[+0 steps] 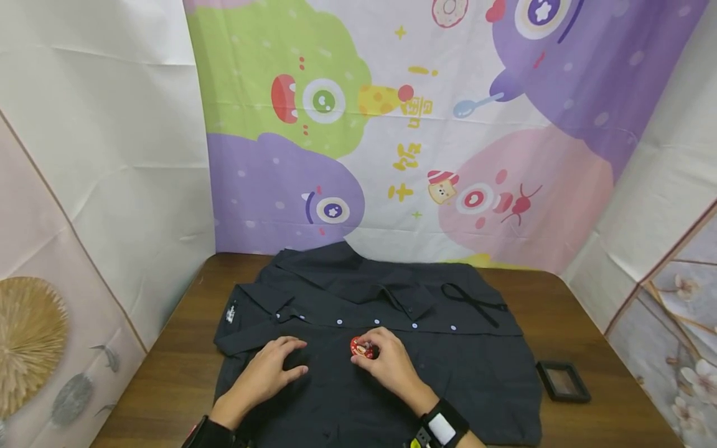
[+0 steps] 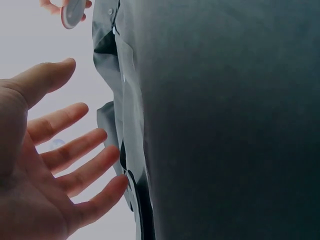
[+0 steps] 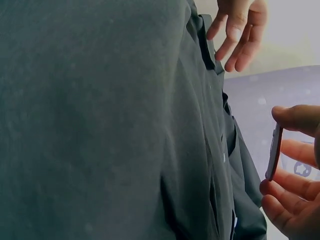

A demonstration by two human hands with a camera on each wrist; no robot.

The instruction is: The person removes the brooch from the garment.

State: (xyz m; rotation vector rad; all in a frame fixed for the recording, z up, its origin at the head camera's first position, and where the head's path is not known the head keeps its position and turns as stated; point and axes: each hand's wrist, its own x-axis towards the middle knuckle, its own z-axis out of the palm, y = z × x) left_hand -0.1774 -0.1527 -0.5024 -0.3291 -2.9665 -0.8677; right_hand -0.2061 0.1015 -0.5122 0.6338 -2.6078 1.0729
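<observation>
A dark button-up shirt lies spread out, its collar and a row of pale buttons across its upper part. Above its middle, my right hand pinches a small round red badge between thumb and fingers. Seen edge-on in the right wrist view, the badge is thin; its pale grey side shows in the left wrist view. My left hand hovers over the shirt's left part with fingers spread and nothing held, as the left wrist view shows too.
A small black square frame lies on the brown wooden table, right of the shirt. A black cord lies looped on the shirt's upper right. Behind the table hangs a cartoon-printed cloth.
</observation>
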